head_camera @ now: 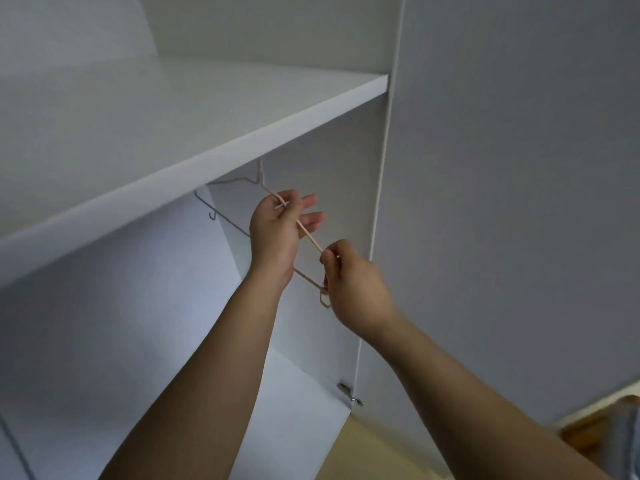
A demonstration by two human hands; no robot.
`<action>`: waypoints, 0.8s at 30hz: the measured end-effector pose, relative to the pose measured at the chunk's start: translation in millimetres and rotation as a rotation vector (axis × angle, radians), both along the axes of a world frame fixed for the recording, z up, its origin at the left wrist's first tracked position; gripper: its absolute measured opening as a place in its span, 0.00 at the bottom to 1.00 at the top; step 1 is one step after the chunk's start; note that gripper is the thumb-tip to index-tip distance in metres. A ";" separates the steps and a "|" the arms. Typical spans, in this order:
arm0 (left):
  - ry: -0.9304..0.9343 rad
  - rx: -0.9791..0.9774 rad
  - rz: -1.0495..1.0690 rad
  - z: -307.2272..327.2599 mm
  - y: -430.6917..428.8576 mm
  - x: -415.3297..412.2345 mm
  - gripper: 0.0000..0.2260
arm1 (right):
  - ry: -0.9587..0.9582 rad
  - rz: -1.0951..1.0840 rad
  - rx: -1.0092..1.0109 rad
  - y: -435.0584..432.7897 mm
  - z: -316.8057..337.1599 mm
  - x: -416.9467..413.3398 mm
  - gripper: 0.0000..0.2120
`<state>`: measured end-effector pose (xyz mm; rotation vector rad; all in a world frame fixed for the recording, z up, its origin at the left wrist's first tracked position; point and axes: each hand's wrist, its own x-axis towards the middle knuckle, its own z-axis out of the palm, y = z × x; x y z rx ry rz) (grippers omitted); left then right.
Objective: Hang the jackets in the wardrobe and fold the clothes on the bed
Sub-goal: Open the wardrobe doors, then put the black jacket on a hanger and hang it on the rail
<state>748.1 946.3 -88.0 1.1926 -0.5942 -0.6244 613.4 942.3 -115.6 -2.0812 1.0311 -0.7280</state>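
Note:
I look up into an open white wardrobe point(145, 306). A thin pale wire hanger point(309, 238) hangs just under the wardrobe's shelf point(194, 109), its hook going up behind the shelf edge. My left hand point(277, 233) pinches the hanger's upper arm near the neck, with the outer fingers spread. My right hand point(353, 289) grips the hanger's lower right end with curled fingers. A second wire hanger point(211, 209) shows behind, to the left. No jacket or other clothing is in view.
The wardrobe's right side panel point(381, 202) stands just behind my hands, with a closed door point(519, 202) to its right. A metal hinge point(348, 393) sits low on the panel. A bit of wooden floor point(381, 455) shows at the bottom.

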 end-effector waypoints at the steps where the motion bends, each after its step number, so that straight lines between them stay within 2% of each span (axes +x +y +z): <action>1: 0.006 0.007 -0.005 0.3 0.7 -10.7 0.08 | 0.002 -0.020 -0.001 1.3 0.2 -12.4 0.13; 5: 0.083 0.033 -0.026 2.3 8.2 -66.3 0.15 | 0.022 -0.086 -0.006 10.6 2.3 -74.0 0.13; 9: 0.157 0.075 -0.043 -8.2 13.2 -119.0 0.22 | 0.127 -0.147 -0.032 32.0 3.9 -154.8 0.13; 12: 0.227 0.183 -0.111 -22.1 19.9 -173.6 0.24 | 0.204 -0.206 -0.024 54.5 -0.1 -231.6 0.13; 19: 0.074 0.522 -0.383 -76.6 41.8 -320.4 0.18 | 0.437 -0.349 -0.027 114.8 -7.8 -397.6 0.14; 24: -0.099 0.625 -0.582 -103.8 58.3 -445.7 0.14 | 0.577 -0.551 0.055 167.6 -17.7 -506.3 0.15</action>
